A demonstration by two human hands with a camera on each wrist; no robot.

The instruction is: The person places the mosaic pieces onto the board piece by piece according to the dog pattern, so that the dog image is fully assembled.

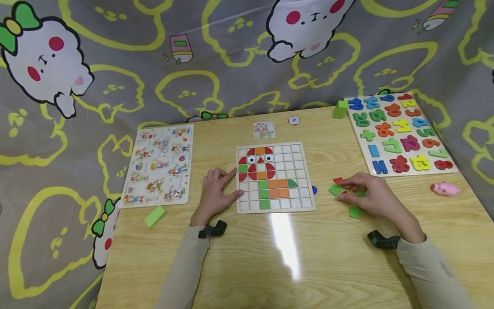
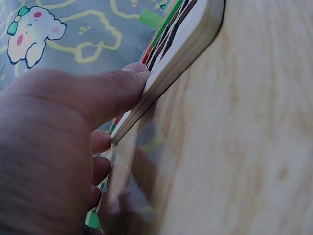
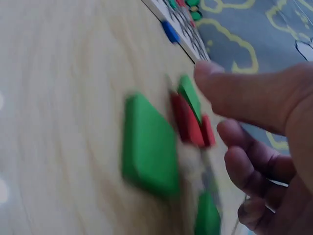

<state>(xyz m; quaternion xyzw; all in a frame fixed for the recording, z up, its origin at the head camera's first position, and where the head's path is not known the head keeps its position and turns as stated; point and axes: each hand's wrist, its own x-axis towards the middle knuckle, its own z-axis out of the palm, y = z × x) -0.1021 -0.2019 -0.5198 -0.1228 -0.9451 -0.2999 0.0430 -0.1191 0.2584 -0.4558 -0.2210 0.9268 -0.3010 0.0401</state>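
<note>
A wooden grid board [image 1: 247, 207] bears a bird-like figure of red, orange and green pieces with two round eyes. My left hand [image 1: 216, 191] rests at the board's left edge, thumb and index finger spread and touching it; the left wrist view shows the thumb [image 2: 117, 90] against the rim. To the right, my right hand [image 1: 370, 193] hovers over loose pieces, thumb and fingers apart. Below its fingertips lie a red piece [image 1: 338, 180] and a green square [image 1: 335, 190]. Another green square [image 1: 354, 212] lies nearer me. In the right wrist view a large green square [image 3: 149, 147] is blurred.
A blue piece [image 1: 314, 189] touches the board's right side. Behind stand a picture card [image 1: 264, 130] and a round chip [image 1: 294, 120]. A picture puzzle [image 1: 158, 165] lies left, a number puzzle [image 1: 370, 159] right. Green blocks [image 1: 155, 216] and a pink pig [image 1: 445, 188] are farther out.
</note>
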